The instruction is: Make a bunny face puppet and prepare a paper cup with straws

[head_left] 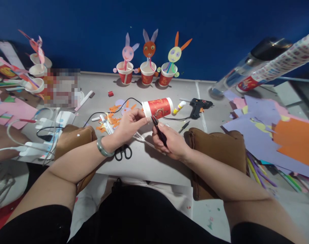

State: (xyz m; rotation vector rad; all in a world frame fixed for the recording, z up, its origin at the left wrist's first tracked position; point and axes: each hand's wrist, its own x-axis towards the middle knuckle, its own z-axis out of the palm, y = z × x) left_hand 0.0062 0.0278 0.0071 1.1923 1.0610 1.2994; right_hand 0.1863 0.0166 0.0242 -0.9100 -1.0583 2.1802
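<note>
A red paper cup (158, 107) with a white rim lies on its side in front of me, its mouth to the left. My left hand (130, 125) is closed at that rim, thumb and bent fingers pinching its lower edge. In my right hand (171, 139) is a slim black pointed tool (160, 134), its kind unclear, with the tip close to the cup's lower side. White strands (141, 137) run between my hands. Black-handled scissors (123, 152) lie below my left wrist, partly hidden. A black pen (184, 126) rests near my right hand.
Three cups with paper rabbits stand at the back, including a yellow-faced rabbit (174, 54). A glue gun (198, 107) and glue stick (179, 107) lie right. Brown cushions, one here (217, 152), flank my arms. Coloured paper (296, 135) is far right; cables and a power strip (34, 149) are left.
</note>
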